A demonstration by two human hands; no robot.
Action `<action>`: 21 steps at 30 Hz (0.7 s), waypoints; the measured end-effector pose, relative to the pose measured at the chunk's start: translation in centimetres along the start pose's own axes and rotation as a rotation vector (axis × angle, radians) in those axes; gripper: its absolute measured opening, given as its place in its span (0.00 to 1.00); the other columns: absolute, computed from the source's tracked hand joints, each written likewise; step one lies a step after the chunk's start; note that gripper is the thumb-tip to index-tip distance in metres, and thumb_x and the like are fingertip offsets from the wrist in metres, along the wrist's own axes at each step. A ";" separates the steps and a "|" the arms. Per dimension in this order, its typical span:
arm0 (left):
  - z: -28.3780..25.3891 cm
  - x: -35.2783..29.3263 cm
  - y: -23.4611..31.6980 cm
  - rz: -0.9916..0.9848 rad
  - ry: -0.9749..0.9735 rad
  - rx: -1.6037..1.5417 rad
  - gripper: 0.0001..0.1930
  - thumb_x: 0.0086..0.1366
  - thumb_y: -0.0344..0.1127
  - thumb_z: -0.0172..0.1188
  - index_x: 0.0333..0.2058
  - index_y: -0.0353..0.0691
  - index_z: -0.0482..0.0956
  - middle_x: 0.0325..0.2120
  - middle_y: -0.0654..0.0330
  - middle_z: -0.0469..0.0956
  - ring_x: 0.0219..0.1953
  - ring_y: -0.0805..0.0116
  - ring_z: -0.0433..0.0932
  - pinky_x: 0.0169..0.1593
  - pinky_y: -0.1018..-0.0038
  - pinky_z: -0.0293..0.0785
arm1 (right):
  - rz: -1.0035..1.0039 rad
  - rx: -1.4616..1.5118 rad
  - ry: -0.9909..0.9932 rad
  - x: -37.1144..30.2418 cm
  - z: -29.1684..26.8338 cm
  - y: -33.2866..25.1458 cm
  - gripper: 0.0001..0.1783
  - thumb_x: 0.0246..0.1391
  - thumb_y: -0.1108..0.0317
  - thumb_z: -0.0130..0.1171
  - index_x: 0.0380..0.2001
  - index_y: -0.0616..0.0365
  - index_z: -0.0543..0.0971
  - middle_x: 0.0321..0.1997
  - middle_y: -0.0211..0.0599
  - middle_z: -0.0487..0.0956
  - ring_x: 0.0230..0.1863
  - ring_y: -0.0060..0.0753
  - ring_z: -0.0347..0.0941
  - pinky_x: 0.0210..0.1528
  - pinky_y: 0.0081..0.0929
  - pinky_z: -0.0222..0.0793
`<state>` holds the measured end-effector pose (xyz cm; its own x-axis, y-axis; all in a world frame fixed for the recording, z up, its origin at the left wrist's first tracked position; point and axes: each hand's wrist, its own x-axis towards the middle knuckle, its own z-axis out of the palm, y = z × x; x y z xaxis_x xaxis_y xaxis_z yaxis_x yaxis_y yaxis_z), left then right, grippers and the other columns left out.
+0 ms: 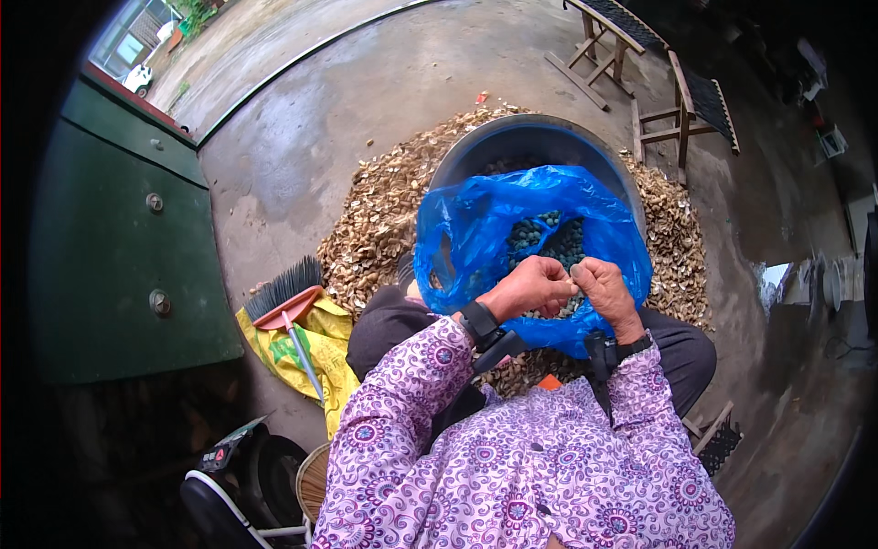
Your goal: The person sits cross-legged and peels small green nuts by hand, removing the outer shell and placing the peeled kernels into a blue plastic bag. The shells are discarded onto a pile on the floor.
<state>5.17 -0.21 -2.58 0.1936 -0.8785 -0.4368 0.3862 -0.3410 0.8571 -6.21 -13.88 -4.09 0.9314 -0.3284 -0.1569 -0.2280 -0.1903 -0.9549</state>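
My left hand (532,286) and my right hand (605,289) meet fingertip to fingertip above an open blue plastic bag (476,215). The fingers of both are pinched together; whatever lies between them is too small to make out. Inside the bag, below the hands, are many small, roundish greenish-grey pieces (572,240). The bag spreads over the near side of a wide metal basin (448,165) and reaches down toward my lap.
Tan, broken shells (375,215) lie heaped around the basin. To the left are a broom (291,302) on a yellow sack (337,334) and a green metal door (128,247). Folding stools (681,119) stand at the far right. A wicker basket (313,480) sits at lower left.
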 end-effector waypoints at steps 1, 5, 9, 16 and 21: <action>0.0 0.0 0.1 -0.001 -0.001 0.001 0.11 0.52 0.36 0.58 0.24 0.33 0.72 0.17 0.61 0.71 0.19 0.75 0.71 0.23 0.81 0.68 | 0.009 -0.004 -0.011 0.0 -0.2 0.1 0.16 0.52 0.60 0.52 0.17 0.60 0.72 0.18 0.23 0.68 0.23 0.14 0.59 0.25 0.17 0.57; 0.0 -0.2 0.4 -0.003 -0.009 0.041 0.12 0.53 0.38 0.57 0.23 0.33 0.72 0.16 0.61 0.71 0.19 0.75 0.71 0.22 0.80 0.67 | 0.017 -0.023 -0.027 -0.1 -0.4 -0.2 0.17 0.52 0.59 0.52 0.17 0.59 0.72 0.18 0.23 0.68 0.23 0.14 0.59 0.25 0.19 0.57; 0.0 -0.4 0.6 0.009 -0.035 0.093 0.11 0.52 0.37 0.57 0.22 0.33 0.72 0.16 0.61 0.71 0.18 0.75 0.70 0.21 0.79 0.65 | 0.020 0.134 -0.068 -0.3 0.0 -0.7 0.18 0.52 0.56 0.52 0.17 0.60 0.73 0.18 0.22 0.68 0.22 0.14 0.58 0.24 0.18 0.56; -0.1 -0.2 -0.3 0.016 -0.057 0.068 0.10 0.51 0.35 0.57 0.22 0.33 0.72 0.15 0.61 0.70 0.17 0.74 0.69 0.20 0.79 0.65 | 0.040 0.054 -0.164 -0.3 0.1 -0.6 0.18 0.52 0.58 0.51 0.17 0.61 0.73 0.16 0.23 0.66 0.22 0.13 0.57 0.23 0.18 0.55; 0.3 -0.4 -0.8 0.038 0.007 -0.061 0.10 0.51 0.35 0.57 0.22 0.33 0.71 0.15 0.61 0.70 0.17 0.74 0.69 0.21 0.78 0.65 | -0.010 -0.024 -0.119 -0.6 0.5 -1.2 0.17 0.53 0.61 0.50 0.17 0.61 0.73 0.16 0.23 0.66 0.22 0.12 0.57 0.23 0.17 0.54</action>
<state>4.53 0.32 -2.98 0.2152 -0.8883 -0.4058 0.4330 -0.2856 0.8549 -6.37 -13.02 -2.92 0.9604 -0.2146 -0.1779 -0.2242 -0.2154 -0.9504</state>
